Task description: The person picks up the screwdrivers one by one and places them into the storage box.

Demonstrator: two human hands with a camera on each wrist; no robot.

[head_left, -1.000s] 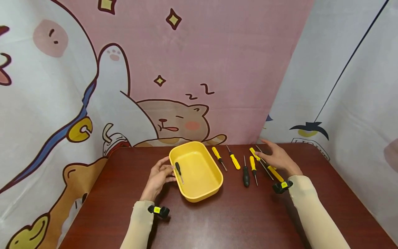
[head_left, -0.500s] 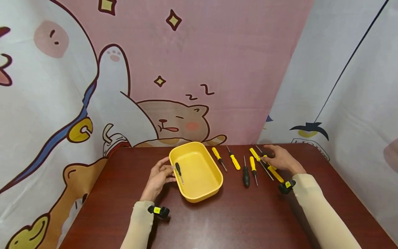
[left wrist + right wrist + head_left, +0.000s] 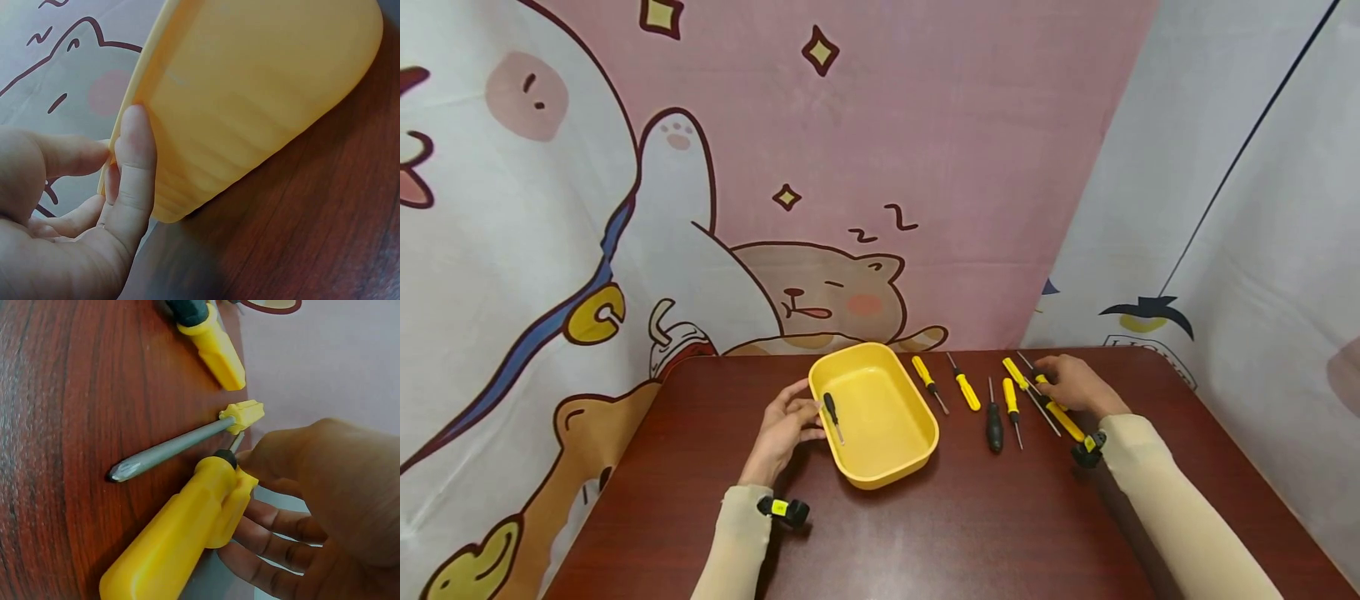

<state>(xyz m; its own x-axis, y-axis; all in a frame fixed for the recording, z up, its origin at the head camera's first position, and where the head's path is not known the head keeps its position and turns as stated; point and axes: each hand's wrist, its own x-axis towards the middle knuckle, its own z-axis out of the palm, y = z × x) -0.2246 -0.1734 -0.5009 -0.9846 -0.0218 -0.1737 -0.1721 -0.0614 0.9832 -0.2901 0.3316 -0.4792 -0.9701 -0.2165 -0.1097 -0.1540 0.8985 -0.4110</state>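
Observation:
My left hand [image 3: 778,433] pinches the left rim of a yellow plastic tray [image 3: 880,425], which sits on the table. In the left wrist view, the thumb and fingers lie on opposite sides of the tray's edge [image 3: 237,94]. A small black-handled screwdriver [image 3: 831,408] lies inside the tray. My right hand [image 3: 1075,385] is low over a cluster of screwdrivers at the far right. Its thumb and fingers hold the rear yellow-handled screwdriver [image 3: 231,515], partly hidden behind a thicker yellow handle [image 3: 165,547]. A cross-tip screwdriver [image 3: 178,447] lies alongside.
Between the tray and the cluster lie two yellow-handled screwdrivers [image 3: 925,375] [image 3: 967,390], a black-handled screwdriver [image 3: 994,425] and a short yellow one [image 3: 1011,400]. A cartoon-printed curtain [image 3: 985,183] hangs along the back edge of the brown table [image 3: 925,533].
My right hand has moved slightly right and down onto the cluster, and its fingers have drawn in around a screwdriver. The left hand and tray stay put.

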